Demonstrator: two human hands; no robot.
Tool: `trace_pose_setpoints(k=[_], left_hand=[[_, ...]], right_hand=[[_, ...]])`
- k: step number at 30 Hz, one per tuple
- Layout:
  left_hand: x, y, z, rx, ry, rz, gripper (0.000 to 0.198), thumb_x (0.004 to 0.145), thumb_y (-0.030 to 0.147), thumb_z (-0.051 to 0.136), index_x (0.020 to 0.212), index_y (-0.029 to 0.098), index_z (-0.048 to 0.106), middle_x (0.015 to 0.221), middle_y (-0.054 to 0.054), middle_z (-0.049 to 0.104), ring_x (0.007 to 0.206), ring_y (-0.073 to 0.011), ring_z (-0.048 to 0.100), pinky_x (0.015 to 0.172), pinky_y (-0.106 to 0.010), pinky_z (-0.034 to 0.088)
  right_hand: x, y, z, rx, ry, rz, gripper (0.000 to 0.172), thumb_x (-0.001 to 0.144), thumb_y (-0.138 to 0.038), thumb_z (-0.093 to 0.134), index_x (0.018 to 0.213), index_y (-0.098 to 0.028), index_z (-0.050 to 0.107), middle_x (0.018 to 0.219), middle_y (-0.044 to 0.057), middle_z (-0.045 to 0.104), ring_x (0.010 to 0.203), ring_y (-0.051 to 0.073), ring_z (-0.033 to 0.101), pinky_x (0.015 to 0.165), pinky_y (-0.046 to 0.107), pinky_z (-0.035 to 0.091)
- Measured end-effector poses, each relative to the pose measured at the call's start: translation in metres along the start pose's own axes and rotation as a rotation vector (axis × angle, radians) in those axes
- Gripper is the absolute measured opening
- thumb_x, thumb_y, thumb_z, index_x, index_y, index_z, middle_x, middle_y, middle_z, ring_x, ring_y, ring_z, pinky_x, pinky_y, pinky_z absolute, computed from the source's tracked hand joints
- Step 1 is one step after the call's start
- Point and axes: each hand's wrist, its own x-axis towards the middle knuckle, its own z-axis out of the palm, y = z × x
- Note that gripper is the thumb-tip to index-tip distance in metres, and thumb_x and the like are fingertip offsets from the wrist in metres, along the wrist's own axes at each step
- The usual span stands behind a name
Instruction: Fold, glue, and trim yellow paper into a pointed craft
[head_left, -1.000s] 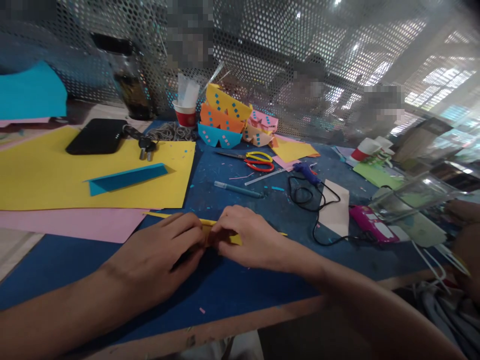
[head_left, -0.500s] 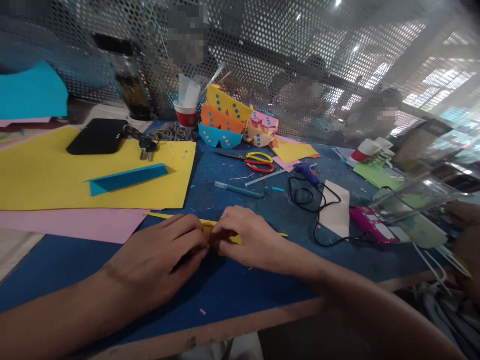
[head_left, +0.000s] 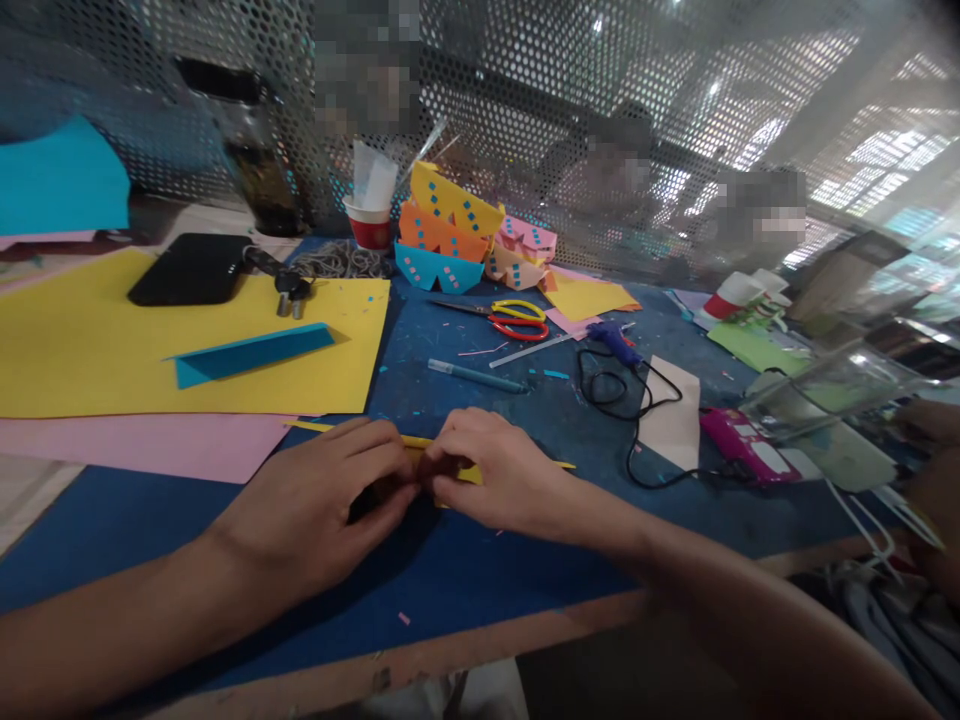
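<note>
From where I stand, the left hand [head_left: 322, 500] and right hand [head_left: 502, 475] nearly meet over a narrow yellow paper strip [head_left: 415, 442], low on the smooth blue tabletop [head_left: 480, 575]. Each pinches it near the middle, thumb and curled fingers drawn together; the exact hold of the tips is hidden. The strip's thin, pointed ends stick out past both hands.

On a flat yellow sheet [head_left: 97, 360] lies a creased blue strip [head_left: 259, 355], beside a smooth black phone [head_left: 191, 270]. Angular paper masks [head_left: 440, 268], dotted with little squares, stand against the perforated screen [head_left: 517, 90], next to a fuzzy grey tangle of cord [head_left: 341, 260].

A red-and-white paper cup [head_left: 373, 228] holds translucent white sheets; a tall clear jar [head_left: 262, 180] has something dark in it. The clear plastic box [head_left: 832, 385] is too blurred for me to tell its contents.
</note>
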Motion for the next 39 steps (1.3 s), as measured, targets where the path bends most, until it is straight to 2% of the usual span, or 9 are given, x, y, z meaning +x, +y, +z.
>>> trace_pose_setpoints(k=[4, 12, 15, 18, 25, 39], left_hand=[[0.001, 0.000, -0.001, -0.001, -0.017, -0.042, 0.025, 0.112, 0.022, 0.059, 0.092, 0.026, 0.073, 0.089, -0.002, 0.078, 0.078, -0.0213, 0.076, 0.067, -0.033, 0.054], [-0.001, -0.002, -0.001, -0.014, -0.012, -0.053, 0.022, 0.112, 0.022, 0.061, 0.095, 0.026, 0.075, 0.097, -0.002, 0.077, 0.078, -0.0191, 0.077, 0.067, -0.032, 0.055], [-0.002, -0.003, 0.000, -0.021, -0.011, -0.057, 0.023, 0.112, 0.022, 0.060, 0.092, 0.025, 0.073, 0.098, -0.001, 0.075, 0.077, -0.0176, 0.075, 0.067, -0.031, 0.054], [-0.002, -0.003, 0.000, -0.030, -0.019, -0.061, 0.024, 0.113, 0.022, 0.059, 0.095, 0.025, 0.074, 0.099, -0.003, 0.076, 0.080, -0.0188, 0.076, 0.069, -0.032, 0.055], [-0.007, -0.008, 0.004, -0.060, -0.044, -0.091, 0.023, 0.114, 0.021, 0.058, 0.098, 0.026, 0.073, 0.102, -0.004, 0.076, 0.084, -0.0196, 0.075, 0.072, -0.032, 0.055], [-0.006, -0.011, 0.004, -0.027, -0.067, -0.121, 0.029, 0.115, 0.025, 0.055, 0.088, 0.025, 0.066, 0.101, -0.005, 0.074, 0.080, -0.0189, 0.074, 0.070, -0.031, 0.057]], right_hand=[[0.000, -0.003, -0.004, 0.027, 0.000, 0.026, 0.009, 0.107, -0.015, 0.082, 0.102, -0.023, 0.081, 0.107, 0.003, 0.078, 0.110, 0.023, 0.071, 0.103, 0.039, 0.051], [-0.001, -0.010, -0.009, 0.098, 0.002, 0.092, 0.005, 0.113, -0.024, 0.080, 0.108, -0.022, 0.080, 0.110, 0.004, 0.077, 0.098, 0.019, 0.071, 0.091, 0.034, 0.053], [-0.002, -0.011, -0.008, 0.078, 0.010, 0.082, 0.009, 0.107, -0.024, 0.086, 0.108, -0.022, 0.078, 0.113, 0.004, 0.079, 0.103, 0.020, 0.071, 0.094, 0.036, 0.052], [-0.003, -0.008, -0.004, 0.043, 0.021, 0.060, 0.010, 0.103, -0.017, 0.082, 0.107, -0.023, 0.076, 0.113, 0.004, 0.079, 0.107, 0.022, 0.071, 0.098, 0.037, 0.050], [-0.003, -0.005, -0.001, 0.034, 0.031, 0.024, 0.012, 0.101, -0.013, 0.075, 0.105, -0.024, 0.072, 0.110, 0.004, 0.079, 0.106, 0.022, 0.069, 0.099, 0.038, 0.049], [-0.004, -0.006, -0.003, 0.041, 0.024, 0.027, 0.014, 0.100, -0.011, 0.075, 0.106, -0.024, 0.072, 0.112, 0.004, 0.080, 0.108, 0.023, 0.070, 0.100, 0.039, 0.048]])
